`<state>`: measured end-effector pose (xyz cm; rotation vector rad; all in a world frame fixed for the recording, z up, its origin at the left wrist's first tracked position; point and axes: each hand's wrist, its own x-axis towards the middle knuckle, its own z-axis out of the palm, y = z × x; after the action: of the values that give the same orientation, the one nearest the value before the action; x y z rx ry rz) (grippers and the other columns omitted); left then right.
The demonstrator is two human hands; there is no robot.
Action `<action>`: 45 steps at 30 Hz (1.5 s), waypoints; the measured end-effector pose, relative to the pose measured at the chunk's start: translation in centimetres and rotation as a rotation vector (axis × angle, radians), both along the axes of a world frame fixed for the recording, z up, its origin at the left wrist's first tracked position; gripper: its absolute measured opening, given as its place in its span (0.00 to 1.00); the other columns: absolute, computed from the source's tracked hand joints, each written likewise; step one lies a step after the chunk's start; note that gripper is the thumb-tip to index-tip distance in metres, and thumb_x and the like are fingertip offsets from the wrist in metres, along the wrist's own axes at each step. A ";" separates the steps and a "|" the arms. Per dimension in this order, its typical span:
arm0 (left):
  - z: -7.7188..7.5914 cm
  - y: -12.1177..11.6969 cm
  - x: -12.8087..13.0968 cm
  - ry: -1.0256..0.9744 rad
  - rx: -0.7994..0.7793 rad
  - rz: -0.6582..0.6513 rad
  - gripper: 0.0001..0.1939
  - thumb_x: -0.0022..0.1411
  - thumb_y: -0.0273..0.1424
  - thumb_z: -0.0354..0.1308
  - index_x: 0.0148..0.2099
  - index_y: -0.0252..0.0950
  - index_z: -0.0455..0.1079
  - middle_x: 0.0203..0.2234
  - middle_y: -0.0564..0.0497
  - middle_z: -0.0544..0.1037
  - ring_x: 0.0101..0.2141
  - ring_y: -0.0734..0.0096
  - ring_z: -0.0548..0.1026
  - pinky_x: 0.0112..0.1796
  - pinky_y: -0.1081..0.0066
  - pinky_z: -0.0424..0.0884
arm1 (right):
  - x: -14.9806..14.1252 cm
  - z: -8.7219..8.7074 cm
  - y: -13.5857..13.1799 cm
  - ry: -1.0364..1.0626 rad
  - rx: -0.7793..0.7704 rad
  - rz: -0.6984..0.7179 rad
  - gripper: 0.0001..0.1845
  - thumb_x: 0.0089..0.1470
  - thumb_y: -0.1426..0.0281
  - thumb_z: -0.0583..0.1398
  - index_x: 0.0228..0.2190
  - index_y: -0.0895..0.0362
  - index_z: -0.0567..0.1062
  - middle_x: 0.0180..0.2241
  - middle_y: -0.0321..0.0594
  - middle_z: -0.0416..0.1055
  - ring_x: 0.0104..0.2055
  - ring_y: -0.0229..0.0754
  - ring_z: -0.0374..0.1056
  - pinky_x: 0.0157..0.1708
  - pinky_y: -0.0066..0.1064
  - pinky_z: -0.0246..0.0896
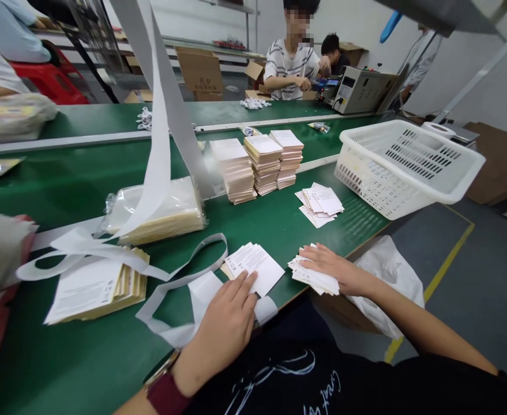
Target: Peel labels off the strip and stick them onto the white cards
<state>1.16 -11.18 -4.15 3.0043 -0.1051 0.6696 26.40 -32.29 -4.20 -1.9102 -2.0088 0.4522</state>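
My left hand (229,311), at 11 o'clock with straight ahead as 12, lies with fingers slightly apart, the fingertips on top of a fanned pile of printed cards (262,271). A watch with a dark red band sits on that wrist. My right hand (331,266), at 12 near the front edge of the green bench (274,225), lies stretched over a second batch of cards (316,282); its thumb is hidden, so I cannot tell whether it pinches them.

A white strip (161,144) hangs down at my 11, crosses a plastic-wrapped pack (173,213) at half past ten and loops over the bench beside my left hand. Part of it lies across a slanting stack of larger printed sheets (89,288) near 10. At half past one, a white bag (387,276) is below the bench edge.

Just beyond my right hand, at 12, a loose heap of cards (322,202) lies untouched. Farther off, between 11 and 12, three tall paper stacks (264,164) stand side by side; at 1, a white perforated basket (391,173). Across the bench, near 12, a person in a striped shirt (294,63) works beside a boxy machine (363,92).
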 end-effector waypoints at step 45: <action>0.4 5.3 -13.0 -0.776 -0.031 0.762 0.10 0.65 0.28 0.49 0.35 0.35 0.71 0.43 0.41 0.77 0.46 0.57 0.73 0.49 0.52 0.69 | 15.2 -4.0 6.1 -0.380 0.738 -1.260 0.35 0.60 0.60 0.50 0.65 0.62 0.53 0.65 0.60 0.48 0.67 0.60 0.34 0.58 0.60 0.35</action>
<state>-11.87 -5.83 -3.79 2.4868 1.0266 1.8096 41.55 -26.15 -8.19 -2.2770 -0.5589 -0.8725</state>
